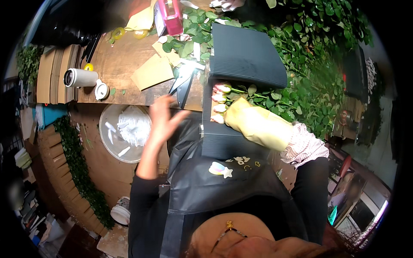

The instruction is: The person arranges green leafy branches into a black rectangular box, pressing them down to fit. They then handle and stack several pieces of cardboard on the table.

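Observation:
My left hand (165, 118) is bare and slightly blurred, raised over the table's front edge with its fingers apart and nothing in them. Beyond it a pair of scissors (185, 88) with dark blades lies on the wood. My right hand (256, 122), in a pale yellow glove with a striped cuff, is bent over a row of roses (220, 98), seemingly closed round their stems; the fingertips are hidden. The white-and-pink rose heads point left on a strip of cardboard. They lie between two dark ribbed panels, one on the far side (245, 56) and one nearer me (223, 139).
Leafy green stems (301, 90) are heaped to the right and back. On the wooden table (116, 56) are cardboard pieces (152, 73), a white cup (81, 78), and a pink box (170, 17). A round bin (105, 142) with white scraps stands below left. Another person's gloved hand (228, 4) shows at the far edge.

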### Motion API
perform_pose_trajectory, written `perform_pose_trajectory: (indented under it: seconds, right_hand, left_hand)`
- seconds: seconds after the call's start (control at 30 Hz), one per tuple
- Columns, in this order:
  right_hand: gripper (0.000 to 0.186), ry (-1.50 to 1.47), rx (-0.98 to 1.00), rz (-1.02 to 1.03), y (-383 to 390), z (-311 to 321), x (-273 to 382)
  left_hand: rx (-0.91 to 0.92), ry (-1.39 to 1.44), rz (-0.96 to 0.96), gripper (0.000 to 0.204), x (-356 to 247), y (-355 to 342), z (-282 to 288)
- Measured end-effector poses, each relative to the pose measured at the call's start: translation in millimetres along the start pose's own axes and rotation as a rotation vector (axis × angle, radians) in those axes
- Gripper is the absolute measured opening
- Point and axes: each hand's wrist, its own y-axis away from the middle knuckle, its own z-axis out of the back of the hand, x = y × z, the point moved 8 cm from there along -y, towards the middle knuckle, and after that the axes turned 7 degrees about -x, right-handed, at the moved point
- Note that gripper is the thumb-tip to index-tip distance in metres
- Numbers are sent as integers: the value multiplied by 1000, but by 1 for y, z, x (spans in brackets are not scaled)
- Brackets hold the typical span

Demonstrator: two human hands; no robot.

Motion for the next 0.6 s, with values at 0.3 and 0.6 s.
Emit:
perform_pose_trajectory:
  seconds: [0.3,0.6]
  right_hand:
    - [36,24,-323,361,17,16,-23]
    - [35,163,-118,258,-17,-13,-20]
  left_hand:
    - [429,217,-152,107,-45,-18,-111]
    - [467,240,-107,101,-39,-19,-116]
